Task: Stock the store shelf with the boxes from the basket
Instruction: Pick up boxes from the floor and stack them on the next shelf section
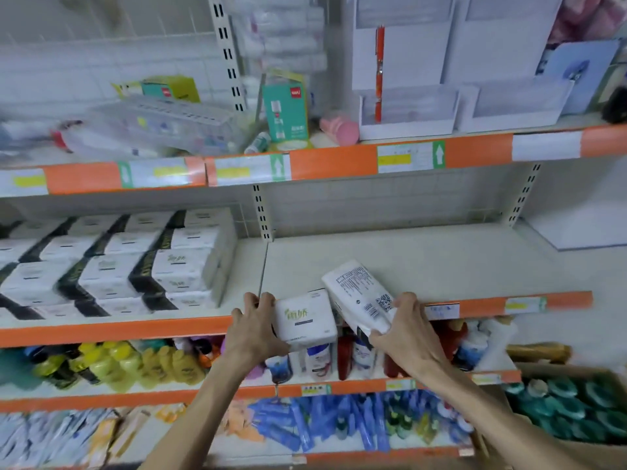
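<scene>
The left grip (252, 329) holds a white tissue pack (305, 320) by its left side, at the front edge of the bare shelf (424, 262). Just right of it, the right grip (405, 325) clasps a second, tilted pack (359, 293), its barcode side up.

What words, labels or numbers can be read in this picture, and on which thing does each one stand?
Pack in the left hand, white pack: two large green Chinese characters; the small line beneath is blurred.
Pack in the right hand, second white pack: a QR code, a barcode and a block of print, too small to read.
Green box on the upper shelf: a red logo, blurred.
Shelf price tags: green arrows only; print unreadable.
</scene>
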Demonstrator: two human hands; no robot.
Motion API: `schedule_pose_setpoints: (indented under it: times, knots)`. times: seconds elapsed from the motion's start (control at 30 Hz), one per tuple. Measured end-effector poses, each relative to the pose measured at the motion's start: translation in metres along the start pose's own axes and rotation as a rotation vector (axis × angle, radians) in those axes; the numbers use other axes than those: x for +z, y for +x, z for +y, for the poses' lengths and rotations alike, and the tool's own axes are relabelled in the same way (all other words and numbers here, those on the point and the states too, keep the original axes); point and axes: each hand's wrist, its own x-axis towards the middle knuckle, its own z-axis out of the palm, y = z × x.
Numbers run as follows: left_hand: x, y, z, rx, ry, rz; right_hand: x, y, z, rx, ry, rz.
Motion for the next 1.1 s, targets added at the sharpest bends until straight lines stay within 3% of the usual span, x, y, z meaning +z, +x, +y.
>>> schedule_pose_setpoints:
  times: [0.57,0.97,1.1]
  knots:
    - [-0.013,0.135,-0.05,-0.047,-0.118,-0.047,0.075,0.137,-0.062,0.032,-0.04,-0.065]
    - [-0.004,0.185,-0.068,0.013,-0.188,-0.111,0.104,0.162,-0.064,0.091,-0.018,-0.187]
    - [-0.007,0.194,-0.068,0.03,-0.17,-0.118,0.109,0.171,-0.071,0.159,0.033,-0.138]
